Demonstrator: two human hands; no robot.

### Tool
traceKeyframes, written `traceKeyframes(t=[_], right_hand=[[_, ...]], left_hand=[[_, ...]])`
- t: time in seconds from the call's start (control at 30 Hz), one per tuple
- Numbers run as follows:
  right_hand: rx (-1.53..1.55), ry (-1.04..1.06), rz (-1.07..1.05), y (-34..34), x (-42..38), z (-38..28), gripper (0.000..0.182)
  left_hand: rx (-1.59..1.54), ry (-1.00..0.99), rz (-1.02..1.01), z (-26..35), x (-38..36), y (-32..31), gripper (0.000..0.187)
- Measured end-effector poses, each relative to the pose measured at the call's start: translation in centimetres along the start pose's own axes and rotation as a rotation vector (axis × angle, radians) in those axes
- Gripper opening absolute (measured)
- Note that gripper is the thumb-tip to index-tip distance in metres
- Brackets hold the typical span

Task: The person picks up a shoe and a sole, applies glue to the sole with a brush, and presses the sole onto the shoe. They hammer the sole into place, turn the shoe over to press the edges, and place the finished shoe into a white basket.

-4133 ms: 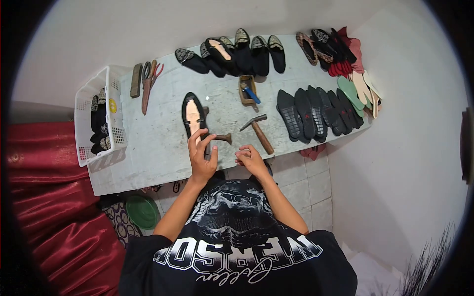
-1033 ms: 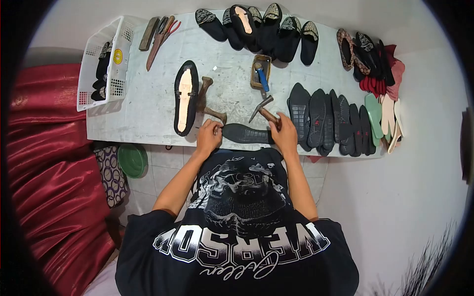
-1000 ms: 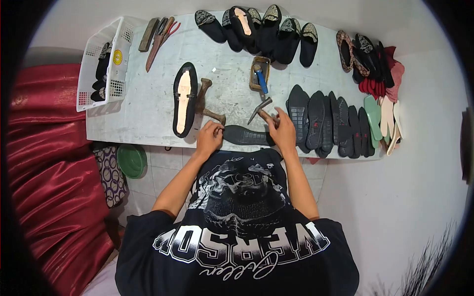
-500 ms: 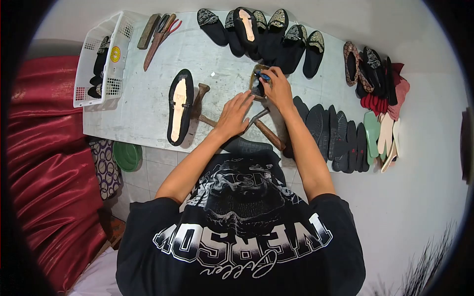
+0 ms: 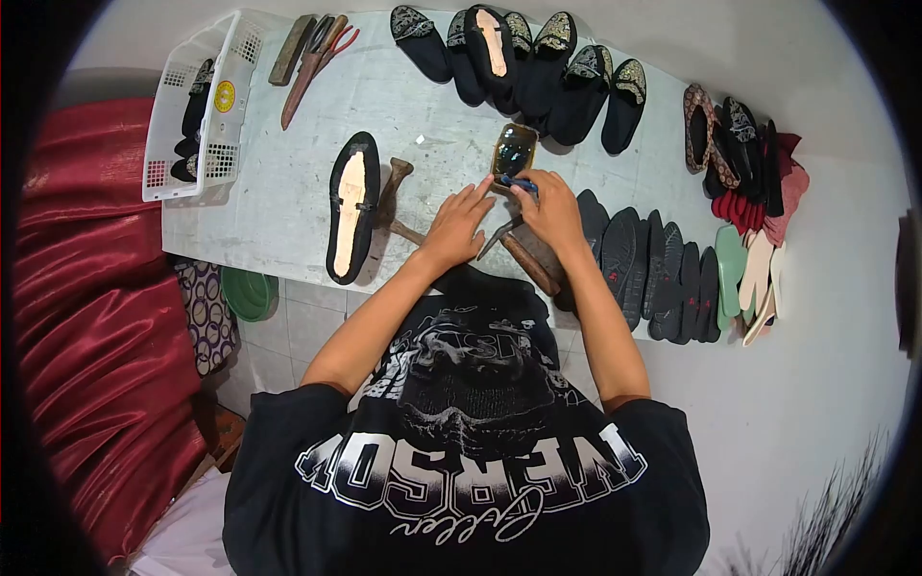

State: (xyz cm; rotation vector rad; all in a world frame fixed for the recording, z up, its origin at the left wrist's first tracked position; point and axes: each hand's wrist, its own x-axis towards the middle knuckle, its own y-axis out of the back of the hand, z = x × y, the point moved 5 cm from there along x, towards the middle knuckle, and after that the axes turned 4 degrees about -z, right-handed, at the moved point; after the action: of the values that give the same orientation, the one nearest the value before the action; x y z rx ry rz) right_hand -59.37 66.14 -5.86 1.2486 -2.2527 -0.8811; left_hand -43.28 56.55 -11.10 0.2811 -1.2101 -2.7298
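Note:
My right hand point(image 5: 547, 206) is closed around a small blue-handled tool point(image 5: 519, 182), held at the near edge of a small container point(image 5: 497, 158). The tool's working end is too small to make out. Dark, glossy contents fill the container. My left hand point(image 5: 456, 223) lies with fingers stretched out, the fingertips at the container's near left corner. Below and between my hands is a wooden-handled hammer point(image 5: 528, 261). Left of my left hand lies another hammer-like tool point(image 5: 392, 192), beside an upturned black shoe point(image 5: 352, 206) with a pale bottom. A black piece point(image 5: 485, 285) shows at the table's front edge.
Several black patterned shoes point(image 5: 567, 91) line the back of the white table point(image 5: 279, 202). Dark soles point(image 5: 624, 264) and light green soles point(image 5: 730, 274) lie at the right. A white basket point(image 5: 230, 86) and pliers point(image 5: 336, 43) sit at the left. A green basin point(image 5: 250, 293) is below.
My right hand has drawn back toward me with the blue-handled tool, from over the container to its near edge, uncovering the glossy contents. My left hand stays by the container. The view has shifted slightly.

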Motion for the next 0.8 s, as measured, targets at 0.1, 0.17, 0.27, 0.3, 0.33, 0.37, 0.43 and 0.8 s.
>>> traceKeyframes(t=[0.1,0.17,0.27,0.3,0.33,0.37,0.43,0.8], right_hand=[[0.006,-0.138,-0.11,0.1,2.2,1.7,0.026],[0.044,-0.186,-0.113,0.0,3.9,3.6,0.026],[0.067,-0.218,-0.094,0.4,5.8,4.9,0.026],[0.072,-0.171,-0.021,0.8,6.1,4.8,0.025],[0.077,-0.124,0.051,1.2,6.2,4.7,0.025],[0.069,-0.088,0.085,1.3,6.2,4.6,0.024],[0.084,-0.056,0.114,1.9,5.7,3.5,0.024],[0.269,-0.03,0.18,2.7,-2.9,-2.2,0.021]], left_hand=[[-0.004,0.009,-0.019,-0.1,0.0,-0.1,0.049],[0.002,0.026,-0.035,0.0,0.0,-0.2,0.045],[0.005,0.071,-0.065,0.3,0.0,0.0,0.04],[0.003,0.098,-0.078,0.3,-0.1,0.1,0.038],[0.001,0.102,-0.077,0.5,-0.1,0.2,0.038],[-0.007,0.138,-0.106,0.4,-0.1,0.2,0.036],[-0.018,0.174,-0.133,0.4,0.0,0.3,0.035],[0.013,0.152,-0.112,0.1,-0.2,-0.1,0.027]])
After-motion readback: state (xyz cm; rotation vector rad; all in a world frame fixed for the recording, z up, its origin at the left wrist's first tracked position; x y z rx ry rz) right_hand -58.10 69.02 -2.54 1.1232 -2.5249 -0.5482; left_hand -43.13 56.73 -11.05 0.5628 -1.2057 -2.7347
